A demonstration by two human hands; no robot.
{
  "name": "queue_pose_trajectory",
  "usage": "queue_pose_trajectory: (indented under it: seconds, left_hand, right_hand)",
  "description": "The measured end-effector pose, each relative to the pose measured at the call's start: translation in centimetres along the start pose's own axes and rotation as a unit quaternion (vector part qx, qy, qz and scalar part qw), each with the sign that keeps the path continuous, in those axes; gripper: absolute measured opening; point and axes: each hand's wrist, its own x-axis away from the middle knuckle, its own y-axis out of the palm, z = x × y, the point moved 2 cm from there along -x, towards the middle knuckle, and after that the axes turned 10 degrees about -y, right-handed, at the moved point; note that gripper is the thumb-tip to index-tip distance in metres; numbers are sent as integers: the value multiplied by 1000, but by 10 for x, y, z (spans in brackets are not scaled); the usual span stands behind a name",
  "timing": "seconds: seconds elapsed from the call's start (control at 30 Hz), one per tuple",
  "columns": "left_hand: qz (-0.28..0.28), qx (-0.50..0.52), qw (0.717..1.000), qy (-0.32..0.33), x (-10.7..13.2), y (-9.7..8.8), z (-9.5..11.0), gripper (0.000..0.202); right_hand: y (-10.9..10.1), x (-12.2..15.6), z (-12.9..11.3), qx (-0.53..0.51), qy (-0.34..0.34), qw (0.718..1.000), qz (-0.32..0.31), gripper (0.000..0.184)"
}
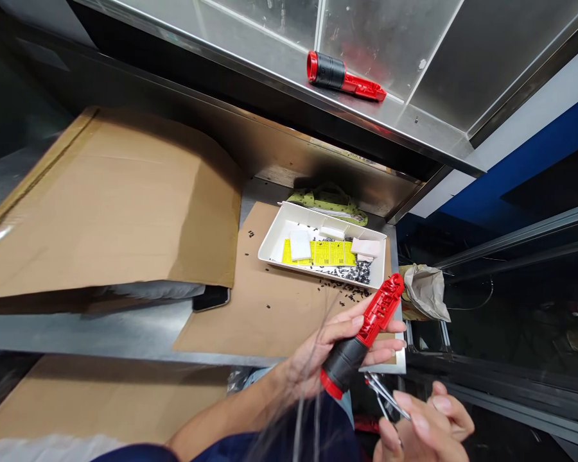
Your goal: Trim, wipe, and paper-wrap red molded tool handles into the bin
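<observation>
My left hand (313, 353) is wrapped round a red and black plastic housing (349, 359), tilted with its open red end up and to the right. The red part shows ribs and hollows inside; a black sleeve and a red ring form the lower end. Below and to the right, my right hand (426, 423) pinches shiny metal tweezers (383, 394) between thumb and fingers. Their tips sit close to the housing's lower part, seemingly apart from it. A tiny red spot shows near the tips; I cannot tell what it is.
A white tray (270, 240) holds small black parts, yellow labels and pale pads. More black bits lie on the cardboard sheet (221, 324). A similar housing (330, 72) rests on the metal shelf above. At left stands a large carton (125, 205); a paper bag (426, 292) is at right.
</observation>
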Motion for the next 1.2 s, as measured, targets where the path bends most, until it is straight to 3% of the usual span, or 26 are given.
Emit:
queue_pose_trajectory:
  seconds: [0.1, 0.23, 0.37, 0.57, 0.8, 0.93, 1.07, 1.2]
  left_hand:
    - [4, 5, 1000, 1, 0, 1, 0, 67]
    - [-5, 7, 1000, -3, 1, 2, -1, 71]
    - [6, 5, 1000, -3, 1, 3, 0, 71]
    - [24, -18, 1000, 5, 1, 5, 0, 74]
    - [7, -8, 1000, 7, 0, 5, -1, 68]
    - [-1, 0, 1000, 5, -1, 4, 0, 65]
    - [-7, 7, 1000, -1, -3, 1, -1, 71]
    - [-15, 17, 1000, -3, -4, -1, -3, 74]
  right_hand:
    - [8, -14, -16, 40, -85, 996, 7, 20]
    - [17, -31, -28, 18, -116, 993, -5, 18]
    - [20, -39, -32, 2, -92, 996, 17, 18]
    - [15, -31, -23, -1, -145, 989, -22, 18]
    - [3, -23, -16, 19, -141, 987, 71, 24]
    - [7, -26, -17, 13, -109, 993, 31, 21]
    - [11, -25, -16, 0, -120, 993, -1, 23]
    - [13, -24, -16, -15, -120, 993, -2, 22]
